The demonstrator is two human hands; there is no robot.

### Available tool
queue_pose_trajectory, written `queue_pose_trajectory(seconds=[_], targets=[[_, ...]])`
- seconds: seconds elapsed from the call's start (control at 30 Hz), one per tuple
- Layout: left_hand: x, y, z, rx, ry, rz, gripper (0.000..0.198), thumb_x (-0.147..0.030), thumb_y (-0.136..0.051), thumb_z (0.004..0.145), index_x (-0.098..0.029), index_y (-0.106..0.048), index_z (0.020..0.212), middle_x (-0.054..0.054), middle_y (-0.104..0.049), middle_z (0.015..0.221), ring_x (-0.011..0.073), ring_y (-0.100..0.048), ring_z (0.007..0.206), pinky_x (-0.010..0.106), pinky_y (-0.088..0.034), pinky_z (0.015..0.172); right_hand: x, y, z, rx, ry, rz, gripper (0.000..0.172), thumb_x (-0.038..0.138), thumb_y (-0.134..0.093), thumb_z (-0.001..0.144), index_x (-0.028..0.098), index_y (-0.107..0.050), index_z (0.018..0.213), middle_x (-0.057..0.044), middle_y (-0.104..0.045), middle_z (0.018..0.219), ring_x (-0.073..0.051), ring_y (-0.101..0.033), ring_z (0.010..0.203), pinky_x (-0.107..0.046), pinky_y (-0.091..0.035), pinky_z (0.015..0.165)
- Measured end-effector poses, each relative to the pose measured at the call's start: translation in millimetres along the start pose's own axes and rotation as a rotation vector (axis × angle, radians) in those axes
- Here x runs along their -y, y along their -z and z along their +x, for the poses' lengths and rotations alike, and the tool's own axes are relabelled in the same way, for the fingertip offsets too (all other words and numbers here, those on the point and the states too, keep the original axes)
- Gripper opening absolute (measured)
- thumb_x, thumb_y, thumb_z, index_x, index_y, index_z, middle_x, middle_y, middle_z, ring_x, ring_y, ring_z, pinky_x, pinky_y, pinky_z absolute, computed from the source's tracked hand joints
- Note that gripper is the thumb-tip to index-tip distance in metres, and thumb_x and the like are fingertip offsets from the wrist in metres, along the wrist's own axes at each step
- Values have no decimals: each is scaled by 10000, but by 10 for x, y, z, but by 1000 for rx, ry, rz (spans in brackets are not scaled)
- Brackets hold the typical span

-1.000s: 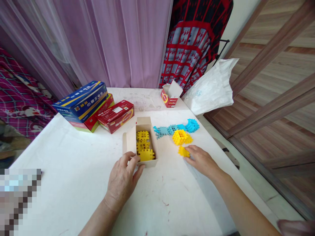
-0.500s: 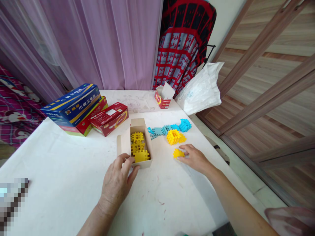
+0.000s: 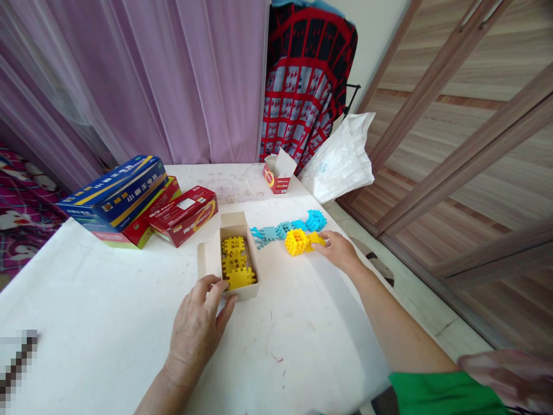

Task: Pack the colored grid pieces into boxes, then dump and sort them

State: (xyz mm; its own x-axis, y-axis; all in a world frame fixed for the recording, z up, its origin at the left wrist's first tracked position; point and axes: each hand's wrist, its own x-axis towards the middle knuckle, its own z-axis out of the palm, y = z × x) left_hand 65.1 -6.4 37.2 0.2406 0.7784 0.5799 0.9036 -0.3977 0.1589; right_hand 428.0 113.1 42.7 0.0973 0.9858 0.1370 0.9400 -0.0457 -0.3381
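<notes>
boxed yellow blocks (image 3: 235,262) btwn hands (image 3: 195,331) (image 3: 339,252)

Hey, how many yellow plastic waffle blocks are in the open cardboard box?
3 yellow plastic waffle blocks show, lined up inside the open cream cardboard box: one at the far end, one in the middle, one at the near end, by the left hand. More could be hidden beneath.
</notes>
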Motion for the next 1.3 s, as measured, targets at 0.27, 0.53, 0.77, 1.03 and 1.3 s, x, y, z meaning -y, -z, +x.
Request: queue_pose_trajectory(seconds=[0.27, 0.53, 0.77, 1.03, 1.3], targets=[[-7, -8, -3, 2, 14, -9, 196, -355, -467, 945, -196, -529, 1040, 89, -589, 1037, 193, -630, 784, 326, -546, 668, 185, 72, 0, -39, 253, 87, 353, 395, -581, 841, 218, -629, 1143, -98, -645, 1173, -225, -634, 1017, -348, -511, 848], [-1, 3, -5, 5, 17, -7, 190, -355, -481, 935, -206, -538, 1039, 84, -608, 1033, 188, -636, 795, 321, -547, 682, 668, 324, 311, 348, 705, -237, 661, 181, -678, 680, 236, -524, 1320, -92, -605, 1268, -271, -530, 1176, -377, -413, 990], [-10, -4, -13, 2, 26, -17, 175, -343, -500, 930, -209, -535, 1037, 84, -601, 1040, 188, -632, 804, 324, -552, 696, 777, 321, 353, 401, 678, -337, 643, 175, -686, 682, 261, -535, 1301, -82, -651, 1157, -265, -565, 1103, -346, -412, 931], [-25, -23, -29, 22, 67, -61, 142, -323, -522, 916, -218, -540, 1010, 71, -601, 1035, 190, -631, 806, 333, -549, 692, 953, 554, 342, 367, 575, -164, 696, 303, -716, 679, 215, -489, 1331, -100, -632, 1241, -268, -592, 1125, -317, -422, 905], [-51, -2, -29, 21, 87, -73, 133, -291, -541, 901, -219, -534, 1014, 65, -598, 1036, 183, -629, 809, 331, -546, 699, 2160, 303, 170, 429, 799, -166, 511, 346, -708, 711, 186, -583, 1180, -89, -691, 1108, -244, -635, 1006, -292, -447, 829]])
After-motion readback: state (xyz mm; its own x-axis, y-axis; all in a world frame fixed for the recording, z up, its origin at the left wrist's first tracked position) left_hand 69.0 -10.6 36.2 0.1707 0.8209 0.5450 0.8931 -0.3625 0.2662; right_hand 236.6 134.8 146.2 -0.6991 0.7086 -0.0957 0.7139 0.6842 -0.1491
